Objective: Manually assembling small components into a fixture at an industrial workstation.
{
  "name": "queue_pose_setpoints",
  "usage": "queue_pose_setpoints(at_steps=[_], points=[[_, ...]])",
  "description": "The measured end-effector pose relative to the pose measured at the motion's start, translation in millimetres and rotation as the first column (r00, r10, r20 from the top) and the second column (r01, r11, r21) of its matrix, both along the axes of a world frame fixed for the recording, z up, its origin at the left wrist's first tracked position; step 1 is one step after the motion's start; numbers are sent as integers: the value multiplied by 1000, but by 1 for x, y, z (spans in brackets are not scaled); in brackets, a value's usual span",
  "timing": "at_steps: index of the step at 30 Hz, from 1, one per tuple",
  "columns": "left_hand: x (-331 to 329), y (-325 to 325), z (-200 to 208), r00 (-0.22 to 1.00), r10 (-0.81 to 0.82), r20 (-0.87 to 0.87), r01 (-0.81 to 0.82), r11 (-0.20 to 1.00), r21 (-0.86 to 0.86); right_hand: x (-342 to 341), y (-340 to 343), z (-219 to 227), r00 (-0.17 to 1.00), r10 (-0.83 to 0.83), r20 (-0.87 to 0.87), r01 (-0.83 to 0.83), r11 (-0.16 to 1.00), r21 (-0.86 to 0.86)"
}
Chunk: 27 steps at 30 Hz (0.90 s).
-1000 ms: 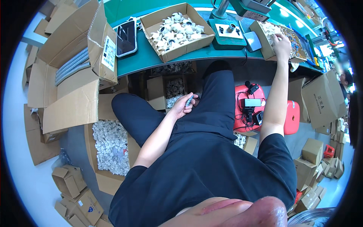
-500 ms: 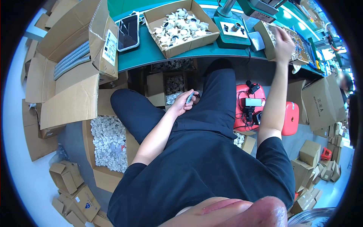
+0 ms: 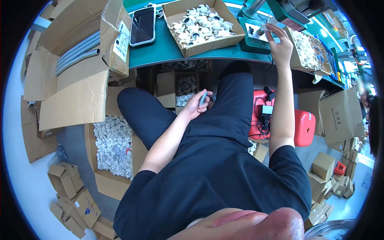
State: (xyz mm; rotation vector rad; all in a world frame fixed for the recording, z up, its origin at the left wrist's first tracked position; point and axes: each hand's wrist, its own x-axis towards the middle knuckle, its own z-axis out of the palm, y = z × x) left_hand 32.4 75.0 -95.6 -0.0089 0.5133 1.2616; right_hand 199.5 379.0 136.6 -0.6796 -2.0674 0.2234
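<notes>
My left hand (image 3: 197,105) rests over my lap, its fingers curled round a short grey ribbed metal stack (image 3: 203,98). At the bench, my right hand (image 3: 281,47) reaches over a green press base (image 3: 254,45) with a pale top plate. Its thumb and fingertips pinch a small whitish part beside the metal post on that plate. The part is mostly hidden by the fingers, so its exact shape cannot be made out. Left of the press, a shallow cardboard tray (image 3: 214,45) holds many white fan wheels (image 3: 204,25).
A phone (image 3: 143,26) lies left of the tray. An open carton (image 3: 74,94) with grey ribbed rods (image 3: 78,52) stands further left. Right of the press is a box of small white parts (image 3: 305,50). A red stool (image 3: 305,127) with cabled devices stands below the bench.
My right hand has moved left from the box of small parts to the press plate. My left hand keeps its hold on the grey stack. The whole view has shifted slightly.
</notes>
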Motion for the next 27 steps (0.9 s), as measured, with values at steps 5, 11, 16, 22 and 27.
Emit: queue_pose_setpoints(at_steps=[5,11,16,22,27], points=[[4,-1,3,1000,15,3,-15,1000,-20,-1,1,-3,1000,15,21,-17,995,97],[0,3,5,999,40,6,-40,999,-7,-5,2,-14,999,-53,-7,53,962,267],[-2,5,0,999,44,13,-44,999,-19,-11,-2,-18,999,-43,-22,48,939,340],[-1,4,-6,998,69,7,-68,997,-36,23,26,-23,961,2,-277,-49,985,-164],[0,5,-11,999,39,0,-39,998,-53,33,102,-32,980,-158,-120,40,750,-661]])
